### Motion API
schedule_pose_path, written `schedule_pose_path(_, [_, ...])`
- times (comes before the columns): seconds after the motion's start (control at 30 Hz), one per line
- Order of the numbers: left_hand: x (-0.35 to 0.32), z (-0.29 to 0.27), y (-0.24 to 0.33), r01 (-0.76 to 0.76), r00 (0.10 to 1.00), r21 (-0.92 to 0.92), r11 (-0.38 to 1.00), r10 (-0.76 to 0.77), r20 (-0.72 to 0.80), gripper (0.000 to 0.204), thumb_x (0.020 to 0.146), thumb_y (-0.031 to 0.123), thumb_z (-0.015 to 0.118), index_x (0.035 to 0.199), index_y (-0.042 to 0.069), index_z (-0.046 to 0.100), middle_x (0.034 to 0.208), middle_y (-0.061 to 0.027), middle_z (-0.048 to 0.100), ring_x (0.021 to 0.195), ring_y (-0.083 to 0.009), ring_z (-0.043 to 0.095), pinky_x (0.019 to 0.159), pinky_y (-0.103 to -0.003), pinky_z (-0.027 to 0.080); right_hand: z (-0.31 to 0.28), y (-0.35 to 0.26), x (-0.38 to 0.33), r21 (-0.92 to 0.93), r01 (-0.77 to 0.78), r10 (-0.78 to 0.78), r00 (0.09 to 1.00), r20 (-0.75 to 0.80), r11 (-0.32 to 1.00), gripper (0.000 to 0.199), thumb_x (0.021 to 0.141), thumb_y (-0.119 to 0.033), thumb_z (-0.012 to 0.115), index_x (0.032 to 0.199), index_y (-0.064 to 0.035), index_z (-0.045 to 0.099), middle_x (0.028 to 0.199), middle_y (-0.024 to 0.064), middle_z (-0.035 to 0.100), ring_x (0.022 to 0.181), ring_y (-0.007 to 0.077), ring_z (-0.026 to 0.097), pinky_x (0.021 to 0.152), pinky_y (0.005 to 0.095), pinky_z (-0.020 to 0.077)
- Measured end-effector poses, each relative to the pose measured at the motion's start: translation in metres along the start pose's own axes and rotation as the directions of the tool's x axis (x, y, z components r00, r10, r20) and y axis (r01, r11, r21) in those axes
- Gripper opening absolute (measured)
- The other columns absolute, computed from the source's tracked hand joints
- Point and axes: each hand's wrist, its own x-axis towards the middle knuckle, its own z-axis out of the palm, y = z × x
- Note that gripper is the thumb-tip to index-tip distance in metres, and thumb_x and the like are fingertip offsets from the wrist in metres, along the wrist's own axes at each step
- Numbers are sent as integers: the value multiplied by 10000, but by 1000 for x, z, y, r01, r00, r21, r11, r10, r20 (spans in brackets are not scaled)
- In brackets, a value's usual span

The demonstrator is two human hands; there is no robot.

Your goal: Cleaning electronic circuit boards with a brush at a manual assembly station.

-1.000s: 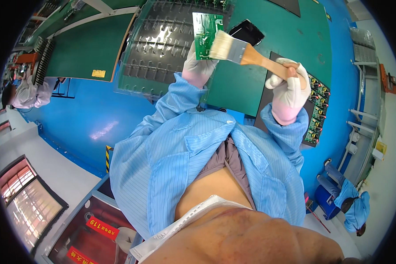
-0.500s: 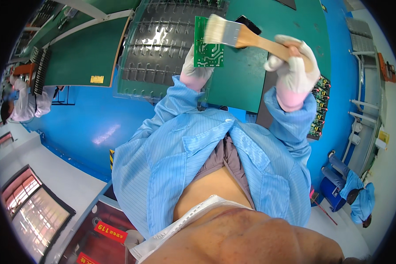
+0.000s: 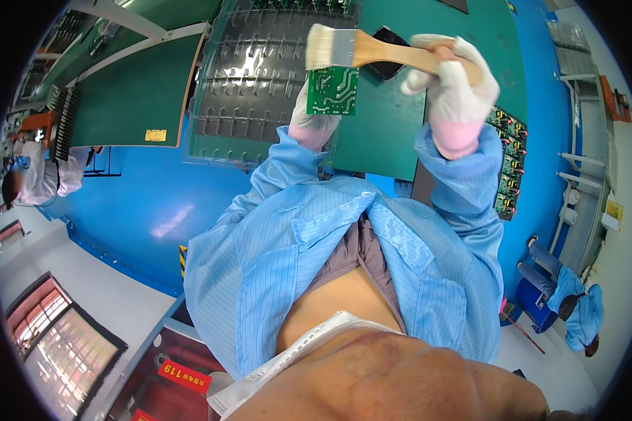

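My right hand (image 3: 458,81), in a white glove with a bare fingertip showing, is closed round the wooden handle of a flat paintbrush (image 3: 365,50). The pale bristles point left and lie over the far end of a green circuit board (image 3: 333,95). Whether they touch it I cannot tell. My left hand (image 3: 312,116), also gloved, holds the board from its left side and below, its fingers mostly hidden behind it. Solder traces show on the board's upper face.
A clear plastic tray (image 3: 235,105) with rows of slots lies left of the board on the green table (image 3: 386,140). Behind the brush is a black phone-like object (image 3: 386,64). Several populated circuit boards (image 3: 510,161) stand at the right. Two other people (image 3: 42,168) (image 3: 572,302) are farther off.
The brush has moved left and slightly up across the board, with my right hand shifting left too. The board sits a little lower in view.
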Motion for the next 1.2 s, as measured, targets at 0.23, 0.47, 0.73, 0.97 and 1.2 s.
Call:
schedule_pose_path(0.23, [-7,6,6,-35,992,3,999,35,-122,337,854,56,520,1186,26,475,1099,-123,582,960,-236,591,834,-340,492,-27,1,3,-120,-31,22,997,-73,992,203,816,21,440,995,92,503,908,252,592,487,177,511,442,262,460])
schedule_pose_path(0.47, [-4,7,9,-84,985,-26,996,79,-154,324,874,103,498,1188,26,477,1109,-113,581,966,-242,588,855,-349,482,-29,-4,-6,-154,21,-33,996,-77,988,213,828,-7,441,1006,91,503,938,246,592,491,172,504,441,269,458])
schedule_pose_path(0.73, [-2,-21,11,-92,993,-8,996,91,-69,372,817,17,553,1182,39,487,1103,-111,586,965,-230,592,850,-351,490,10,14,-22,81,-52,57,996,-62,995,201,832,-11,437,992,80,518,951,244,590,497,177,518,442,272,468])
schedule_pose_path(0.97, [-4,-19,18,-149,970,-27,989,141,-196,432,768,-20,600,1180,40,485,1091,-120,589,953,-227,595,842,-347,494,-1,30,-32,99,-135,143,987,-73,986,191,827,-1,441,983,77,520,951,249,589,484,188,523,438,271,473])
schedule_pose_path(1.2, [-6,-19,23,-106,988,-21,994,103,-118,393,805,27,581,1184,44,481,1123,-126,574,969,-237,590,845,-352,497,7,23,-47,-15,-134,133,989,-61,991,195,827,-1,442,986,86,515,926,247,592,468,194,521,435,272,467])
